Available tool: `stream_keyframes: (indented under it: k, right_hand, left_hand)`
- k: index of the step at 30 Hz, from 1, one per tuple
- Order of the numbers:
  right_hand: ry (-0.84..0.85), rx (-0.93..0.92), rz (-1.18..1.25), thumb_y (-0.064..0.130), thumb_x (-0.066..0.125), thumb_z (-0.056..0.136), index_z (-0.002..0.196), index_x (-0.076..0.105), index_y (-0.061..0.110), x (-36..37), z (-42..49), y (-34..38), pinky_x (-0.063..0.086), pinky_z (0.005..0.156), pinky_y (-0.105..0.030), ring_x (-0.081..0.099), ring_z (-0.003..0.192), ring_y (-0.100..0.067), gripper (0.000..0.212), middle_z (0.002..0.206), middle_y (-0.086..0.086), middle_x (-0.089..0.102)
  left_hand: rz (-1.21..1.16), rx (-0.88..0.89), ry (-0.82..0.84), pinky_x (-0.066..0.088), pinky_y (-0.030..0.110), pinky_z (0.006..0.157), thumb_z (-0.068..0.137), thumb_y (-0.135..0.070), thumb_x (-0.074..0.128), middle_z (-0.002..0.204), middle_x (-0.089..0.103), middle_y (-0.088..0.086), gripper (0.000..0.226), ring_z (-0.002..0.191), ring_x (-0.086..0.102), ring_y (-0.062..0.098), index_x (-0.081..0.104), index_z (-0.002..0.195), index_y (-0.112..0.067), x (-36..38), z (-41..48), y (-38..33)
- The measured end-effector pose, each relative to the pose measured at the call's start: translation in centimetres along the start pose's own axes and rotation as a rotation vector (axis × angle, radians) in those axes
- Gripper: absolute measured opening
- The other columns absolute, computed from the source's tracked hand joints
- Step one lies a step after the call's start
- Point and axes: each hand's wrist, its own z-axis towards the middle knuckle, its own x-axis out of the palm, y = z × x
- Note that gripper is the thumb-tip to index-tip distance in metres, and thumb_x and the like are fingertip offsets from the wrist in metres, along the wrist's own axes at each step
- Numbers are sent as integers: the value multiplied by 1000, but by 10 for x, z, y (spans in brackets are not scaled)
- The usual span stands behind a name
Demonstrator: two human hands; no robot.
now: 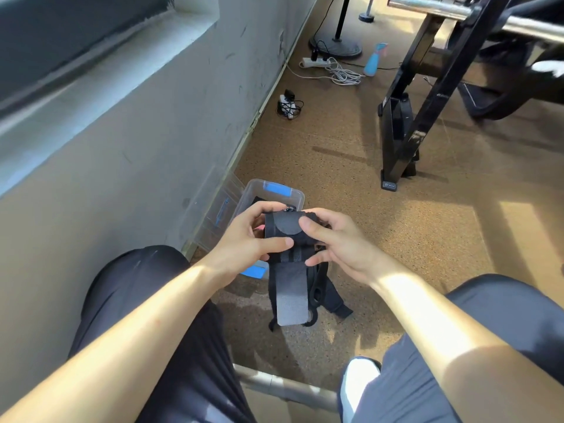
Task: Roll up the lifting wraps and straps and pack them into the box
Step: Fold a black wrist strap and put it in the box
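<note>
Black wrap (pixel 282 232): your left hand (pixel 244 242) and right hand (pixel 345 245) both grip its roll, hiding much of the clear box (pixel 241 203) behind.

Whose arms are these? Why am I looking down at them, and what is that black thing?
There is no machine here. A person wears a camera on the head, so you look down just as they do. The left hand and right hand hold a black wrap, partly rolled, its loose end hanging down. More black straps lie on the floor below. Behind the hands stands a clear box with blue clips, next to the wall.
</note>
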Motion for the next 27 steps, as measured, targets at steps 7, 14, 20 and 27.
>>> stream_keyframes:
  k: [7, 14, 20, 27]
  right_hand:
    - [-18, -32, 27, 19, 73, 93, 134, 60, 15, -4, 1, -5, 62, 71, -35, 71, 112, -28, 43, 127, -12, 68]
    - [-10, -47, 26, 9, 75, 91, 134, 61, 21, -2, 2, -6, 61, 77, -41, 70, 115, -25, 47, 140, -8, 59]
    - [60, 84, 2, 44, 60, 98, 130, 63, 23, 0, 0, -1, 59, 74, -41, 71, 110, -25, 39, 124, -5, 72]
    - [37, 8, 7, 42, 71, 87, 129, 65, 15, -2, 1, 0, 59, 66, -35, 70, 109, -25, 50, 123, -11, 71]
  left_hand:
    - [6, -168, 47, 57, 29, 70, 96, -53, 60, 115, 74, -6, 36, 103, 72, 10, 64, 122, -29, 2, -1, -4]
    - [-30, -106, -12, 52, 27, 62, 88, -36, 77, 117, 74, 1, 38, 107, 71, 18, 63, 122, -25, 0, 1, -2]
    - [-46, -26, -36, 49, 24, 56, 84, -21, 82, 113, 75, 4, 41, 95, 71, 15, 63, 120, -25, -3, 2, 0]
    - [-26, 33, -41, 50, 23, 59, 76, -33, 83, 117, 74, -3, 50, 98, 70, 14, 63, 122, -32, -3, 1, 1]
